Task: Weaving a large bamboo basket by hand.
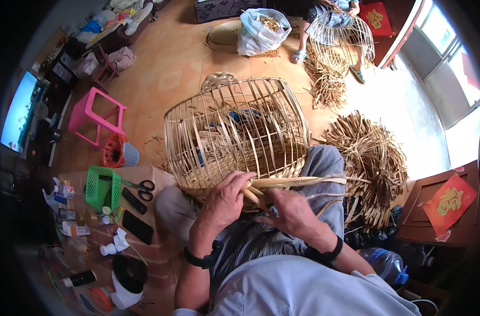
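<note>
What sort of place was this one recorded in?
Most likely a home's living room, doubling as a craft space: a lit screen stands at the left, while an openwork basket and a heap of dried strips point to handcraft.

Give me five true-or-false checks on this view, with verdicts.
1. The left hand grips pale strands. True.
2. The pink stool stands right of the woven basket. False: the pink stool is left of it.
3. A pile of dry strips lies right of the woven basket. True.
4. The right hand holds the scissors. False: the scissors lie on the brown surface at left.
5. Both wrists wear black bands. True.
</note>
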The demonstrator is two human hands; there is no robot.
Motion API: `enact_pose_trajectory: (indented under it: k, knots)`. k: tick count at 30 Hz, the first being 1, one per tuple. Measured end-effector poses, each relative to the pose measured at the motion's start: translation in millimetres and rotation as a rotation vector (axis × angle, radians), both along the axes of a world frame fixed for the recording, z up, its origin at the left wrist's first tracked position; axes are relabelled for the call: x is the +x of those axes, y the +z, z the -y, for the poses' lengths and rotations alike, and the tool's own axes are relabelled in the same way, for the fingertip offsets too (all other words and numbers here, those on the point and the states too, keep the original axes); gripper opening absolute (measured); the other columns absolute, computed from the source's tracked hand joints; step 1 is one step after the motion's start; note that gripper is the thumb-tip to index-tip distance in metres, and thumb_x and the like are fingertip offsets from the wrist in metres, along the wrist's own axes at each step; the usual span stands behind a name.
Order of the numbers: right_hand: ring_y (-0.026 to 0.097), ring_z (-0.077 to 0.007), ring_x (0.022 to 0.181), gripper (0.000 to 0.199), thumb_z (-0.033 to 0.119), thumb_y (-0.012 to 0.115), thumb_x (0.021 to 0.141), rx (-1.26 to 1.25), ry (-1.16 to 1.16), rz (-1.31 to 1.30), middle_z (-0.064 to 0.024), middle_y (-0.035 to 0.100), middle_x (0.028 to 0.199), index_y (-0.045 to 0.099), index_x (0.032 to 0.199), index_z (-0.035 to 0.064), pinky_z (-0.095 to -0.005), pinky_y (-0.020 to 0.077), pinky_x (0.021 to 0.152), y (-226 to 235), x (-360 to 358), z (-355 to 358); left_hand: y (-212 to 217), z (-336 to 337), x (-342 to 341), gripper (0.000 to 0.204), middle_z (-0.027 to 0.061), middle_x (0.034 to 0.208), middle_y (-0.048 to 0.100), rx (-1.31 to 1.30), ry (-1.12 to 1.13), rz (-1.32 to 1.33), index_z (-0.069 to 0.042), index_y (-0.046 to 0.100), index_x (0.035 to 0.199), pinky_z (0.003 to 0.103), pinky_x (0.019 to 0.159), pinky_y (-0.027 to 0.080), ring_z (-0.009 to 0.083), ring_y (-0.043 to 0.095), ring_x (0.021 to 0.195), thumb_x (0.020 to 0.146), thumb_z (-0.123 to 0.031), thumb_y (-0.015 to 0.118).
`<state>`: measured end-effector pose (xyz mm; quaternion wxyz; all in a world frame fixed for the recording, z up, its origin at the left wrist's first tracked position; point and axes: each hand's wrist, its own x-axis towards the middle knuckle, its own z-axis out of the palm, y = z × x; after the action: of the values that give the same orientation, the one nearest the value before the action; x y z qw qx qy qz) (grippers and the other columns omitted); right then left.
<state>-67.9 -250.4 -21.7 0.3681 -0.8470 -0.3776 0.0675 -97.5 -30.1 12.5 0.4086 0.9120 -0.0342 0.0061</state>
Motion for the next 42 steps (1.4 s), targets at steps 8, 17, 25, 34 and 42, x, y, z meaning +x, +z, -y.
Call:
enact_pose_trajectory:
  k: [8,17,25,34,42]
  knots:
    - [0.045,-0.0107,0.059,0.031,0.028,0.059,0.107,0.067,0.008,-1.066,-0.0016,0.052,0.067,0.063,0.102,-0.0018,-0.0291,0.0399,0.054,30.6,22.3,16.7,-10.1,0.6,-2.3,0.053,0.0102,0.117,0.065,0.014,-0.077,0.055,-0.011,0.067,0.125,0.039,0.094,0.055,0.0317,0.066,0.108,0.075,-0.007,0.084]
    - [0.045,-0.0101,0.045,0.035,0.032,0.044,0.112,1.205,0.147,-1.255,0.0028,0.05,0.06,0.061,0.099,0.0047,-0.0245,0.0388,0.044,72.5,58.5,83.1,-31.3,14.9,1.0,0.027,0.0058,0.092,0.07,0.023,0.156,0.28,-0.008,0.073,0.103,0.036,0.07,0.056,0.0276,0.071,0.082,0.078,-0.013,0.083]
    - [0.066,-0.018,0.077,0.032,0.024,0.073,0.098,0.44,-0.08,-0.67,-0.0112,0.069,0.099,0.065,0.111,-0.0041,-0.0332,0.0555,0.071,11.2,31.9,-14.6,-33.0,16.6,8.6,0.019,0.0096,0.088,0.07,0.063,0.203,0.253,-0.004,0.072,0.098,0.037,0.069,0.055,0.03,0.07,0.081,0.082,-0.01,0.08]
    - [0.062,-0.0098,0.062,0.024,0.025,0.07,0.101,0.675,-0.403,-0.992,-0.0032,0.068,0.076,0.068,0.101,0.0004,-0.0254,0.0478,0.051,2.7,77.8,-41.8,-37.2,30.2,5.6,0.049,0.0139,0.097,0.075,0.071,0.327,0.162,-0.01,0.062,0.129,0.04,0.072,0.057,0.0351,0.073,0.083,0.083,-0.009,0.08]
    - [0.068,-0.0101,0.065,0.022,0.017,0.065,0.102,0.398,-0.107,-0.683,-0.0047,0.072,0.073,0.07,0.093,-0.0025,-0.0268,0.0541,0.059,27.5,106.9,-51.8,-37.9,52.9,2.5,0.082,0.0216,0.103,0.06,0.468,0.208,0.156,0.003,0.041,0.144,0.049,0.089,0.048,0.0404,0.058,0.099,0.081,-0.028,0.082]
